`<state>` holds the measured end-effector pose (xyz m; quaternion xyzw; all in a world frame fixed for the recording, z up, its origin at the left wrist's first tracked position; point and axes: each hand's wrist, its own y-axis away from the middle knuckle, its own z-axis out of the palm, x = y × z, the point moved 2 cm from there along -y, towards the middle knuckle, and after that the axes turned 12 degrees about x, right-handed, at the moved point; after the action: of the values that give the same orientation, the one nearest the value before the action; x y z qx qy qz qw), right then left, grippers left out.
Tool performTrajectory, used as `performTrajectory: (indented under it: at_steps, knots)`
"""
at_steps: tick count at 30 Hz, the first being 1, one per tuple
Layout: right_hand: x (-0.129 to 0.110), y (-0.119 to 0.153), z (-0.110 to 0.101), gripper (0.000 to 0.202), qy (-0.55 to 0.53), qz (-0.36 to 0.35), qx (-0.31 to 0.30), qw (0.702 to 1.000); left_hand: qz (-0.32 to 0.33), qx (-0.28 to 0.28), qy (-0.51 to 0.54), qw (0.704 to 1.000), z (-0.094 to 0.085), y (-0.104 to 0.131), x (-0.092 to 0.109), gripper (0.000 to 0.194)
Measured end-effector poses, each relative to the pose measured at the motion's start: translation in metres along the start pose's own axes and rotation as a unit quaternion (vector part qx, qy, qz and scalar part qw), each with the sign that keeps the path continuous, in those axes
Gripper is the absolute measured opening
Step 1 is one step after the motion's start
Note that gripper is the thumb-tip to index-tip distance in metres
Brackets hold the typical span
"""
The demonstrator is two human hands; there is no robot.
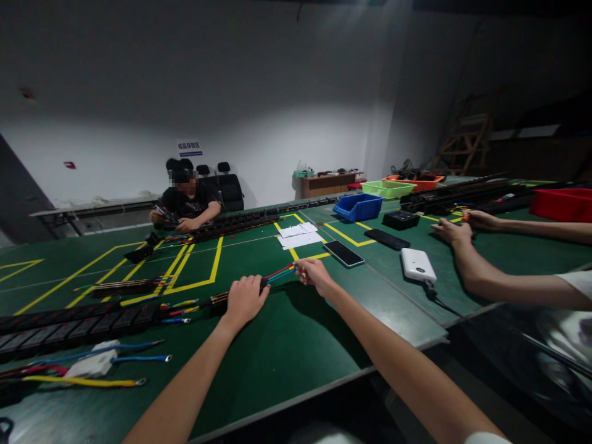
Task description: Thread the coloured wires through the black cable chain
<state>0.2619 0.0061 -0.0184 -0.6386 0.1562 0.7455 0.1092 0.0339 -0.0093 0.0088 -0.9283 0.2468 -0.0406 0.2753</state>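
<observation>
My left hand (247,300) is wrapped over the end of a dark strip (218,302) lying on the green table (277,364). Out of that end come thin red, green and blue wires (279,272), which run to the right. The fingers of my right hand (313,274) pinch the wires near their tips. Left of my left hand, yellow, red and blue leads (182,304) extend from black socket strips (78,327). Thicker blue and yellow cables with ring lugs (141,358) are at the lower left.
Papers (300,235), a phone (343,253), a black phone (387,238) and a white power bank (418,265) lie beyond my right hand. Farther back are a blue bin (357,207) and green bin (387,189). One person (187,200) sits opposite; another's hands (456,231) work at right.
</observation>
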Motion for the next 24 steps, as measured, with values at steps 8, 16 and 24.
performTrajectory:
  at_steps: [8,16,24]
  knots:
    - [0.0021,-0.0020,-0.0021,0.016,-0.023,0.023,-0.023,0.999,-0.001,-0.002,0.004,1.000,-0.0030,-0.0001,0.0010,0.039]
    - [-0.0013,0.0018,-0.0001,0.014,0.024,-0.042,-0.010,0.999,-0.001,-0.004,-0.005,1.000,-0.0012,-0.0003,0.0008,0.039]
    - [-0.0002,0.0004,0.0004,0.018,-0.001,-0.008,-0.003,1.000,0.005,0.002,-0.006,1.000,-0.0010,-0.0003,0.0009,0.039]
